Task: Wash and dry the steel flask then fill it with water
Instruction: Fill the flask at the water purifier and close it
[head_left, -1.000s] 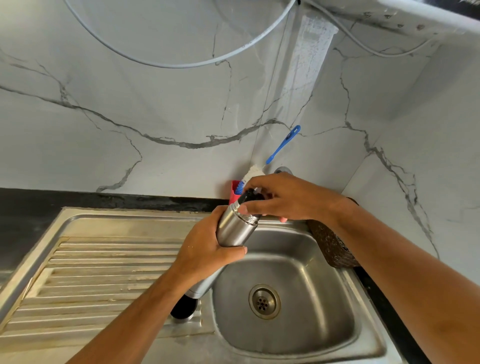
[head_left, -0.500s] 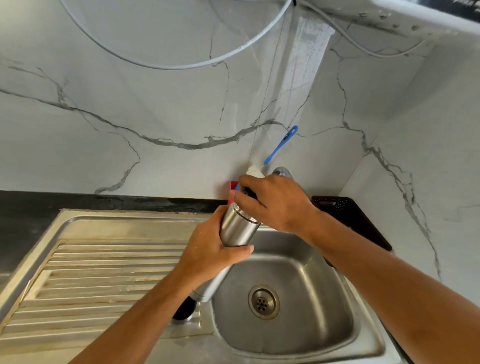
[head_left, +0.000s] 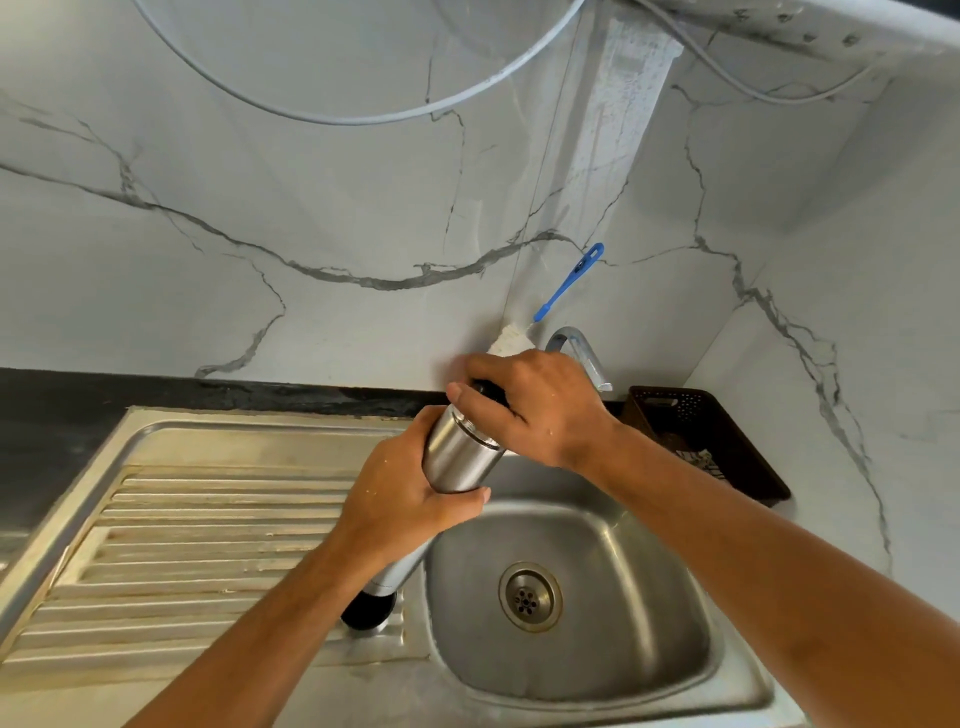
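Observation:
The steel flask (head_left: 460, 457) is tilted over the left rim of the sink basin (head_left: 613, 670), its top pointing up and to the right. My left hand (head_left: 402, 499) grips the flask's body around the middle. My right hand (head_left: 530, 405) is wrapped over the flask's black cap (head_left: 485, 391), hiding most of it. The flask's dark base (head_left: 369, 608) shows below my left forearm, near the draining board.
A blue-handled bottle brush (head_left: 569, 283) with white bristles stands behind my right hand against the marble wall. The steel tap (head_left: 579, 348) curves over the basin. A dark brown perforated basket (head_left: 711, 441) sits to the right. The ribbed draining board (head_left: 197, 540) lies to the left.
My right hand has turned on the flask's top and my right forearm has dropped lower, uncovering the basket and the tap. The flask stays in my left hand.

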